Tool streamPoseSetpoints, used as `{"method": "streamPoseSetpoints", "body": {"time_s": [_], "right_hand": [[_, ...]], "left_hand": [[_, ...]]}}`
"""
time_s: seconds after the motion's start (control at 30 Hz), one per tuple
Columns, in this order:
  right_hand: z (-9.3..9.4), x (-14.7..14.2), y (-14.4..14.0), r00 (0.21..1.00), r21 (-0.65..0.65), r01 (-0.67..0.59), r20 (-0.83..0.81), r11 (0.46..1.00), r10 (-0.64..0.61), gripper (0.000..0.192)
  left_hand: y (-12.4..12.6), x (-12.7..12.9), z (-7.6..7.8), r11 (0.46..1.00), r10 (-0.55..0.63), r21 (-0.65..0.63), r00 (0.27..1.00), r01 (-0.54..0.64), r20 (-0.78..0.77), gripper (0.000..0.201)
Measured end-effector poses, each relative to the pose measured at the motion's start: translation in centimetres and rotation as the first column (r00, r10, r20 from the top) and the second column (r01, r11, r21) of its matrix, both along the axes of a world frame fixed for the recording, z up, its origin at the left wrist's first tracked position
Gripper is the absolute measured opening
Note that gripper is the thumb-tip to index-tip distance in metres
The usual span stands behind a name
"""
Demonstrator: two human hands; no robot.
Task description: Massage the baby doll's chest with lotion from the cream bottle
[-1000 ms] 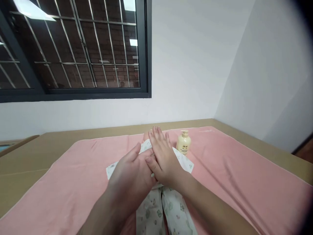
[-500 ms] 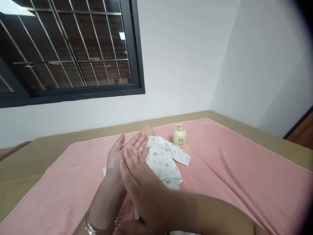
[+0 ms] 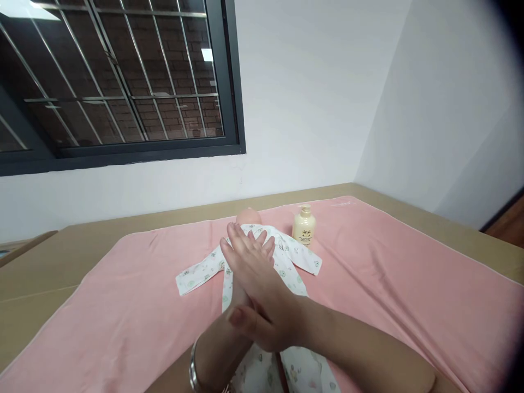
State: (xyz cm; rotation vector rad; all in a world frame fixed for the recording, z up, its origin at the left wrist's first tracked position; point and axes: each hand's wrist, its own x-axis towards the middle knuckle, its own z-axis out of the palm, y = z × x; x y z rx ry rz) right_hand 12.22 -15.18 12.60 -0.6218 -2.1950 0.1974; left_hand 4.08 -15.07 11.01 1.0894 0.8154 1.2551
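Observation:
My right hand [image 3: 262, 281] lies across my left hand [image 3: 239, 296], palm against palm. Fingers on both hands are stretched out, and the right hand covers most of the left. No object shows between them, though the space between the palms is hidden. A silver bangle [image 3: 194, 367] circles my left wrist. Below and behind the hands lies a doll [image 3: 249, 216] in white printed clothes [image 3: 200, 274], its sleeves spread to both sides. Its head is at the far end, and my hands and forearms hide part of its body. A cream pump bottle [image 3: 304, 225] stands upright beside its right-hand sleeve.
A pink sheet [image 3: 135, 305] with some creases covers the tan padded surface [image 3: 53, 262]. Behind it rises a white wall [image 3: 303, 109] with a dark-framed barred window [image 3: 143, 147] at upper left. Another wall meets it at the right.
My right hand has slid forward over my left, covering its palm. Both hands have shifted rightward and turned, showing the doll's left-side sleeve and lower clothes.

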Motion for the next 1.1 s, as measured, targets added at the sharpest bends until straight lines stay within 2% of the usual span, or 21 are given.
{"method": "streamPoseSetpoints", "body": {"time_s": [0.07,0.17,0.3,0.43,0.5,0.57,0.67,0.73,0.77,0.83,0.9,0.93,1.0,1.07,1.1], "right_hand": [[0.1,0.5,0.2,0.999,0.041,0.036,-0.008,0.999,-0.036,0.073],[0.1,1.3,0.8,0.993,0.129,0.121,-0.007,0.984,-0.121,0.072],[-0.1,2.1,2.5,0.977,0.217,0.213,-0.032,0.953,-0.211,0.066],[-0.4,1.6,3.3,0.977,0.218,0.212,-0.060,0.953,-0.204,0.063],[-0.4,0.9,2.7,0.983,0.158,0.183,-0.023,0.970,-0.181,0.066],[-0.2,0.2,1.5,0.995,0.111,0.098,0.015,0.989,-0.100,0.074],[0.5,-0.6,-0.7,0.996,0.090,-0.065,0.069,0.994,0.059,0.089],[1.1,-0.6,-1.9,0.985,0.061,-0.119,0.134,0.991,0.110,0.091],[1.4,-0.4,-2.4,0.977,0.054,-0.143,0.165,0.988,0.132,0.085],[1.8,-0.1,-3.0,0.960,0.064,-0.203,0.210,0.977,0.185,0.062],[2.0,0.2,-2.8,0.948,0.102,-0.250,0.228,0.963,0.223,0.044],[1.9,0.2,-2.4,0.949,0.125,-0.249,0.227,0.960,0.217,0.040],[1.2,0.2,-0.6,0.971,0.155,-0.164,0.200,0.974,0.132,0.036],[-0.2,-0.1,2.2,0.986,0.121,0.015,0.164,0.993,-0.034,0.037],[-1.1,-0.2,3.8,0.981,0.059,0.114,0.154,0.992,-0.121,0.039]], "left_hand": [[-0.6,0.2,0.2,0.999,0.012,0.042,0.999,-0.010,-0.043,0.053],[-1.6,0.5,1.1,0.998,-0.068,-0.008,0.997,0.068,0.020,0.054],[-3.1,0.2,3.4,0.968,-0.195,-0.112,0.956,0.224,0.220,0.049],[-3.3,-1.2,5.6,0.960,-0.232,-0.086,0.927,0.268,0.296,0.047],[-2.8,-2.0,6.2,0.978,-0.172,-0.068,0.946,0.198,0.275,0.050],[-2.1,-2.6,6.5,0.998,-0.047,-0.028,0.967,0.056,0.251,0.051],[-0.8,-3.3,6.7,0.983,0.138,0.092,0.966,-0.161,0.219,0.051],[0.5,-4.1,6.9,0.948,0.212,0.196,0.955,-0.253,0.208,0.051],[1.3,-4.7,7.0,0.924,0.240,0.249,0.948,-0.289,0.211,0.052],[3.5,-6.4,7.1,0.855,0.304,0.353,0.918,-0.380,0.253,0.053],[6.1,-8.4,6.8,0.773,0.431,0.381,0.860,-0.508,0.273,0.050],[7.4,-9.2,6.5,0.751,0.500,0.349,0.828,-0.560,0.254,0.046],[9.8,-10.3,5.4,0.734,0.608,0.260,0.777,-0.628,0.163,0.040],[11.9,-10.2,3.6,0.714,0.651,0.278,0.755,-0.643,0.074,0.037],[12.7,-9.8,2.6,0.724,0.647,0.308,0.762,-0.617,0.008,0.034]]}}
